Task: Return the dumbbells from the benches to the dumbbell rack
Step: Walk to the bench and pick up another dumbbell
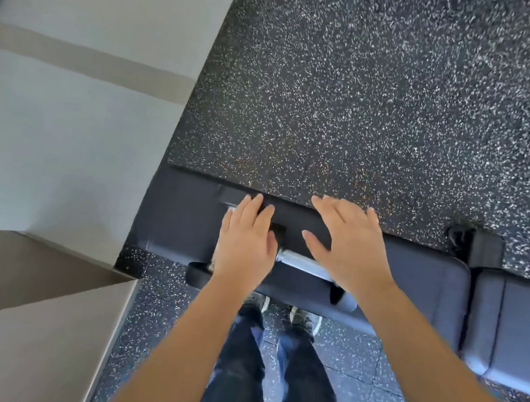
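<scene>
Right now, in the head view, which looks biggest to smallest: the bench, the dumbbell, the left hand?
1. Bench, by far the largest.
2 and 3. Dumbbell and left hand: unsure, since both hands cover much of the dumbbell and lie nearer the camera.

The floor (386,99) is black rubber flecked with white. My bench (430,288) has dark blue-grey padding. The dumbbell (303,262) handle is silver, its heads black. My jeans (237,364) are dark blue; the left wall (84,112) is pale grey.
</scene>
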The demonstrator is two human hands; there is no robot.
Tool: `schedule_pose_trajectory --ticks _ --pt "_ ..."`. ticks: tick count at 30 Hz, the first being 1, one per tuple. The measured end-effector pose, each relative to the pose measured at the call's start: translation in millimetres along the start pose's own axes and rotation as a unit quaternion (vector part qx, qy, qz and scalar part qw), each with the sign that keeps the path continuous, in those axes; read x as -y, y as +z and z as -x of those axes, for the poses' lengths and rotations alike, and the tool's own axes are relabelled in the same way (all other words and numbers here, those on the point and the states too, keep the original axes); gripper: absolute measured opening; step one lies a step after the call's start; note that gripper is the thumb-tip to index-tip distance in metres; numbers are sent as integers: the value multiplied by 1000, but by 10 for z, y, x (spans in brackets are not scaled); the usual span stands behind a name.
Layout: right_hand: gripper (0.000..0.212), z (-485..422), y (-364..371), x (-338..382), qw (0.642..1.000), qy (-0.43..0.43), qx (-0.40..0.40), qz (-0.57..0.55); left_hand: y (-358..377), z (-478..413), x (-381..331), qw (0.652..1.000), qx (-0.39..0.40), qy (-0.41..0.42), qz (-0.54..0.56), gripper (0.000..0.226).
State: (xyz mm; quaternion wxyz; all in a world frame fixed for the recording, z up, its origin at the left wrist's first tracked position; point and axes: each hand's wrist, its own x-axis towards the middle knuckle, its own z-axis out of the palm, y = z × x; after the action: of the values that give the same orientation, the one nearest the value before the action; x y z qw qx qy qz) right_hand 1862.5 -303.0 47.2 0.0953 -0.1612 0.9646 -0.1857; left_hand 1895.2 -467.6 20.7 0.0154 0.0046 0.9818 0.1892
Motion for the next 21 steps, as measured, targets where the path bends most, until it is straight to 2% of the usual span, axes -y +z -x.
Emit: schedule_pose_trajectory --ticks 3,7,10,13,21 --pt "57 -37 380 -115 1000 15 17 -2 316 79 175 1000 28 0 -8 42" --pt "52 8 855 -256 999 37 39 2 666 148 303 999 45 -5 -7 39" --pt "50 48 1175 -358 996 48 75 12 918 181 357 998 60 -6 0 46" --pt "50 -11 1407 -413 992 73 98 -14 1133 215 410 997 71 -6 0 54" --pt "55 -46 1758 -556 985 64 158 -27 1446 322 480 996 65 -40 43 54"
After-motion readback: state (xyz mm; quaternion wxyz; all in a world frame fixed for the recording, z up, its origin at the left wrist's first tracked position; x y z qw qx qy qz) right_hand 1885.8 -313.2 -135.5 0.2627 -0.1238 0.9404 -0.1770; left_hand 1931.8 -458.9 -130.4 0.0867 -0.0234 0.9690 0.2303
